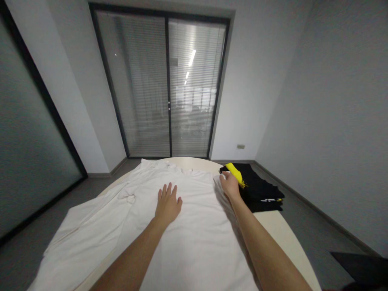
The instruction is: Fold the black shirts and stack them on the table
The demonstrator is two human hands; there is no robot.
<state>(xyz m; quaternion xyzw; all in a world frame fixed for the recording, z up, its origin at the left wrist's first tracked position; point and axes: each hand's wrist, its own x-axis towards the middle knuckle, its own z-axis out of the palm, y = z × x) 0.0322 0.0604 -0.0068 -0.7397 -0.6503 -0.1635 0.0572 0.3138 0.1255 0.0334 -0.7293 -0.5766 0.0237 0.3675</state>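
Observation:
A white T-shirt (197, 234) lies spread over the table in front of me, its neckline toward the far edge. My left hand (168, 204) rests flat on its chest area, fingers apart and pointing away from me. At the shirt's right shoulder, my right hand (230, 185) is closed on the white fabric, with the fingertips partly hidden. More white cloth (87, 230), wrinkled and partly overlapped, lies to the left of the shirt.
Folded black garments (260, 188) are stacked at the table's right side, beside my right hand. A yellow fringed cloth (235, 171) lies on top. The pale table (285, 238) has a curved edge. Beyond it stand glazed doors (169, 89) with blinds.

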